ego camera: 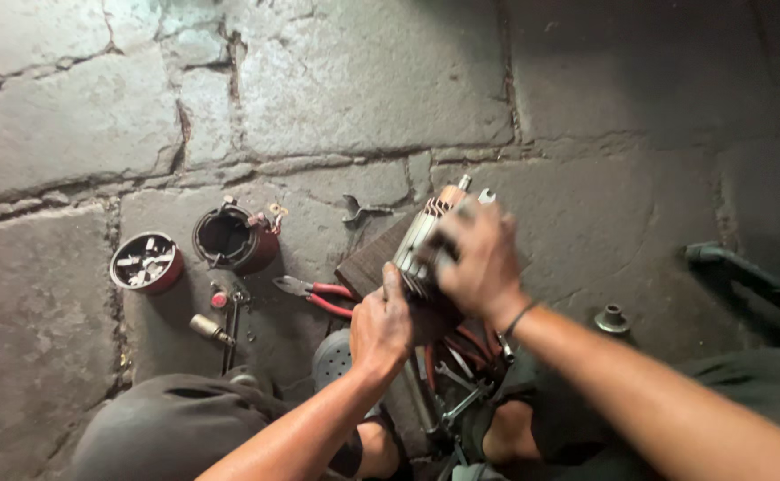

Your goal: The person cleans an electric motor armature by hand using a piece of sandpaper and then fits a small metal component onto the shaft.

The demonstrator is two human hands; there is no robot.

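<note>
While the empty motor casing (227,239) lies apart beside pliers (314,294), gripping the pulled armature (426,240) on a wooden block (368,263), left hand (381,328) bracing, right hand (479,263) wrapped over it, refitting undone.

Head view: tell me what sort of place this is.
Probably an informal repair spot on the ground: a cracked stone floor, red-handled pliers, a round tin of small parts, and a motor armature held in both hands.

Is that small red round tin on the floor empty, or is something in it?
Not empty. The red round tin sits open-topped on the stone floor, and pale metal bits show inside it.
</note>
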